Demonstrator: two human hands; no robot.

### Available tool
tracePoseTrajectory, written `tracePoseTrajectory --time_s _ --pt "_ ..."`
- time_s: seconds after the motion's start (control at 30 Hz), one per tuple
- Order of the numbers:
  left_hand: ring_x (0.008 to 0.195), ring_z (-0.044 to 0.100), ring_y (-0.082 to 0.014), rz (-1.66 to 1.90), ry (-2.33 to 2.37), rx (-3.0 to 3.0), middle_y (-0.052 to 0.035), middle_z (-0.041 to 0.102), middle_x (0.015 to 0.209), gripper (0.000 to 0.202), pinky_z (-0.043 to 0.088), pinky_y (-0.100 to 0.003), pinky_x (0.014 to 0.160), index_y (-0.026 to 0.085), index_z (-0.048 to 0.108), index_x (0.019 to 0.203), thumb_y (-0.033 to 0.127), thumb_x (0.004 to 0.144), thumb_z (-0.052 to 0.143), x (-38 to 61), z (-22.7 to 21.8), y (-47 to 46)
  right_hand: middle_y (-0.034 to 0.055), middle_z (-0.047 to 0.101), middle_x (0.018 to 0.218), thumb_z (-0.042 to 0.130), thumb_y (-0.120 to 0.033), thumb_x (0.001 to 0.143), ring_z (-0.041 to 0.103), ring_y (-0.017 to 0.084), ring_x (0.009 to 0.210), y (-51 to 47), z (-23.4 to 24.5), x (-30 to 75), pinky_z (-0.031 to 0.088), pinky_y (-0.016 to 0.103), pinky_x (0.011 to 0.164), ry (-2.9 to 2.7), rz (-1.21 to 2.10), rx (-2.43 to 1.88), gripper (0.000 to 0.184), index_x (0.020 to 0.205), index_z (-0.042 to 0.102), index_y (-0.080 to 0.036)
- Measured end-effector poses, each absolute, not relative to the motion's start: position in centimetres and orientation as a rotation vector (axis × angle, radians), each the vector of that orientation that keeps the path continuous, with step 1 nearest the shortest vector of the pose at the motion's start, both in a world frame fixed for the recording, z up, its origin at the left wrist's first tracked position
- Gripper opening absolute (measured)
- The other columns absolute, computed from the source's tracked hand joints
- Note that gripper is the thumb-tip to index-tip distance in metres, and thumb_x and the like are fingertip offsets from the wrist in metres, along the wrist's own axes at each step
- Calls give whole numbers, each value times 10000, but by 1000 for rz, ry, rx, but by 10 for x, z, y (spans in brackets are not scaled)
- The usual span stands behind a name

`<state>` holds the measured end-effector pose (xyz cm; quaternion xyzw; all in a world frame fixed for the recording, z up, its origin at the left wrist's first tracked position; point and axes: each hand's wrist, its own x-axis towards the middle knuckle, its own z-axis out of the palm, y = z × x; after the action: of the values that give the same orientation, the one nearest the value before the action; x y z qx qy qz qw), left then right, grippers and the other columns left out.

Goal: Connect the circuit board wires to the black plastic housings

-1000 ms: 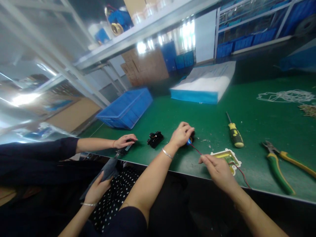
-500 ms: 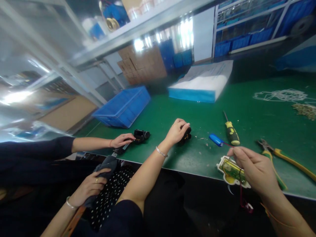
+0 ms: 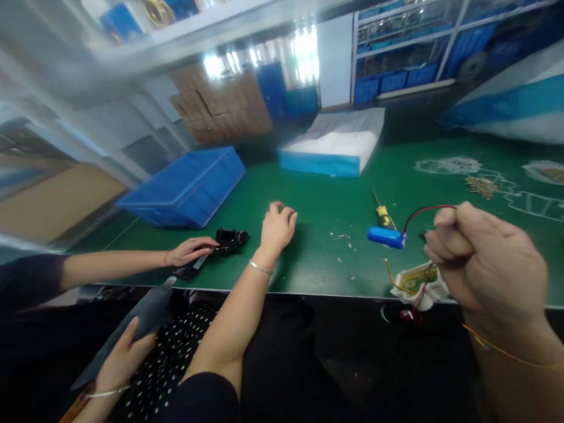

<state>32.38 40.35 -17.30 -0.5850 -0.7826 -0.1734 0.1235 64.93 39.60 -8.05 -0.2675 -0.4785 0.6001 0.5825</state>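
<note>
My right hand (image 3: 493,264) is closed, pinching the red and black wires (image 3: 425,209) of a blue cylindrical battery (image 3: 386,237). The battery hangs to the left of the fingers, in front of a yellow-and-black screwdriver (image 3: 385,217). Below, a white plastic housing (image 3: 423,285) with a greenish inside and loose leads sits at the table's front edge, partly covered by my right hand; whether they touch I cannot tell. My left hand (image 3: 277,226) is over the table with curled fingers. A dark bit shows between them, but what it holds is hidden.
At the left, a co-worker's hand (image 3: 191,251) touches a black device (image 3: 229,241); their other hand (image 3: 126,358) is lower down. A blue bin (image 3: 185,188), a white-and-blue package (image 3: 328,153), white cord (image 3: 449,165) and small brass-coloured pieces (image 3: 481,187) are on the green table (image 3: 317,205).
My right hand has risen with the wires, lifting the battery off the table. My left hand has moved left; the black part under it no longer shows. The view has shifted right.
</note>
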Motion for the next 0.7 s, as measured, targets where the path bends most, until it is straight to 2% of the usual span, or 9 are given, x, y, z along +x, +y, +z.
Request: tracePoseTrajectory --time_s 0.13,0.37,0.47,0.6,0.7 --pt "1138 415 -374 -219 -2249 -1599 -116 332 1405 397 380 -519 892 253 585 1210 403 925 353 311 -177 394 -81 158 497 503 -321 933 142 56 422 398 -63 653 123 245 417 -1115 1394 -556 256 768 607 -154" --pt "1207 364 -376 78 -2245 -1802 -42 226 1515 449 313 -555 956 348 520 1299 242 891 366 307 -196 391 -86 127 509 530 -381 907 114 73 412 404 -47 674 143 232 376 -1188 1234 -601 209 786 565 -214" --pt "1227 352 -401 73 -2236 -1794 -56 176 1536 447 309 -592 966 339 502 1316 261 890 389 308 -198 393 -83 114 508 524 -364 912 102 75 408 401 -38 693 138 232 371 -1188 1157 -613 202 784 573 -217" --pt "1324 196 -473 0 -2132 -1806 -98 175 1534 417 158 -744 984 272 537 1288 330 887 438 316 -191 401 -82 101 501 484 -320 935 73 75 414 384 -20 734 108 230 375 -1172 991 -640 233 772 583 -186" --pt "1368 132 -445 -81 -1950 -1895 -97 166 1538 394 125 -758 995 255 562 1254 342 885 456 336 -184 411 -78 102 503 413 -299 966 72 78 418 362 -10 773 122 227 389 -1161 824 -758 276 769 571 -187"
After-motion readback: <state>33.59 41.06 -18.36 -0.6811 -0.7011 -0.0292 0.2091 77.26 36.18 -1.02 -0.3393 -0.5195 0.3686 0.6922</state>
